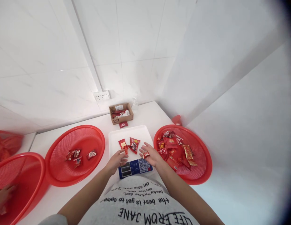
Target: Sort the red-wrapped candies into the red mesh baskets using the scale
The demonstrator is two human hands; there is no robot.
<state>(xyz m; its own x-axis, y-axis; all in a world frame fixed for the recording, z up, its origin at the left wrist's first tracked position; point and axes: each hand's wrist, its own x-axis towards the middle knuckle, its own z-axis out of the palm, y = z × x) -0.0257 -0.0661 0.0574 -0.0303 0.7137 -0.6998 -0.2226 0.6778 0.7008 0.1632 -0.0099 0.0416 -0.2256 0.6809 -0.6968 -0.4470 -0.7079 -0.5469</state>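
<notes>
Over the front left of the white digital scale (148,140), my left hand (115,162) has its fingers loosely curved and apart. Its fingertips are beside a red snack packet (122,143) on the scale's tray; I see nothing held in them. My right hand (153,156) is turned palm up at the scale's right side. A small red-and-white wrapped candy (145,154) rests in its fingers. Between the hands, a larger pointed red snack packet (134,145) lies on the tray. Below them is the blue keypad panel (136,168), partly covered by my left fingers.
A red mesh basket (207,156) full of red packets is on the right. Another red basket (75,129) with several wrapped sweets is on the left. A cardboard box (122,119) stands behind the scale, a packet (123,125) before it. Someone's blurred hand (4,197) reaches into the lower-left basket (41,175).
</notes>
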